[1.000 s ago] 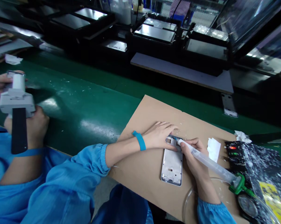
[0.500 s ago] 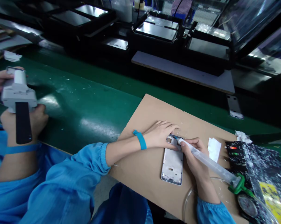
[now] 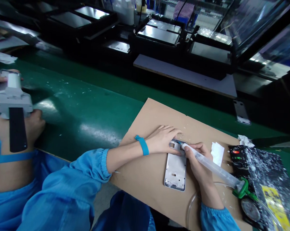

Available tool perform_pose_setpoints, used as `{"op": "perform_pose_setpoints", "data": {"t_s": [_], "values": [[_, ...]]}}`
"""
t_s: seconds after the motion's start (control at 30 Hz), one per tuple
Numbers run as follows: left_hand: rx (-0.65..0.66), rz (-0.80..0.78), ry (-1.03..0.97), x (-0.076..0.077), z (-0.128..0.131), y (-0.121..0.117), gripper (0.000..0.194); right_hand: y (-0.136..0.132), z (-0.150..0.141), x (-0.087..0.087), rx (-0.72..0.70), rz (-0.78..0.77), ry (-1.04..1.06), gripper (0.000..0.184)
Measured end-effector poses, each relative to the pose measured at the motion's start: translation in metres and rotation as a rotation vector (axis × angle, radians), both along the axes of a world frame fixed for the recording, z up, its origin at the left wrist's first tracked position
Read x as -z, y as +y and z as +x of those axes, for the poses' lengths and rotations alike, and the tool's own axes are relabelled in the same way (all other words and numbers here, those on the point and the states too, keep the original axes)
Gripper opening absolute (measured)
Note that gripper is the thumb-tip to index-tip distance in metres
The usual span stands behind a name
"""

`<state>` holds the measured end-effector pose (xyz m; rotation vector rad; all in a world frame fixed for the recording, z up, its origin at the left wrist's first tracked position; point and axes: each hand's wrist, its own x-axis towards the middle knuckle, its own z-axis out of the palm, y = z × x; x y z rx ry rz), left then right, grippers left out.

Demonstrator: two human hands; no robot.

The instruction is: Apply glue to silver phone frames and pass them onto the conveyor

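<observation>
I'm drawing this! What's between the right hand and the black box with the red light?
White paper, part of the syringe and a clear hose, in the head view.

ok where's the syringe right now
In the head view, the syringe is right of centre in the right hand, its tip at the far end of the phone frame, beside the left hand.

It looks like an electronics workshop or factory line: the right hand (image 3: 199, 160) grips a dispensing syringe (image 3: 213, 167) at a phone frame (image 3: 175, 170) on a cardboard sheet (image 3: 140, 134). Right of that grip sit a round gauge (image 3: 250, 209) and a lit control box (image 3: 267, 170); beyond it are black-framed panels (image 3: 158, 34), and far left, a co-worker (image 3: 13, 173) in blue workwear at the green bench (image 3: 70, 96).
</observation>
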<state>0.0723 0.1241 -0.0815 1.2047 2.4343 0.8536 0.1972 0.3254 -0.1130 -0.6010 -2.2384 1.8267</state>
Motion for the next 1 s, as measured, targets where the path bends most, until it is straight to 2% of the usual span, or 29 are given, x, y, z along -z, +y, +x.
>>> {"op": "perform_pose_setpoints", "data": {"t_s": [0.23, 0.53, 1.0], "values": [[-0.008, 0.003, -0.005, -0.001, 0.001, 0.001, 0.069, -0.001, 0.0, -0.001, -0.003, 0.011, 0.018, 0.052], [-0.004, -0.003, -0.016, -0.002, 0.0, 0.001, 0.069, -0.007, 0.0, -0.009, 0.045, 0.014, 0.008, 0.06], [0.0, 0.002, -0.013, -0.001, 0.0, 0.0, 0.069, -0.012, 0.0, -0.018, 0.054, 0.002, 0.039, 0.053]]}}
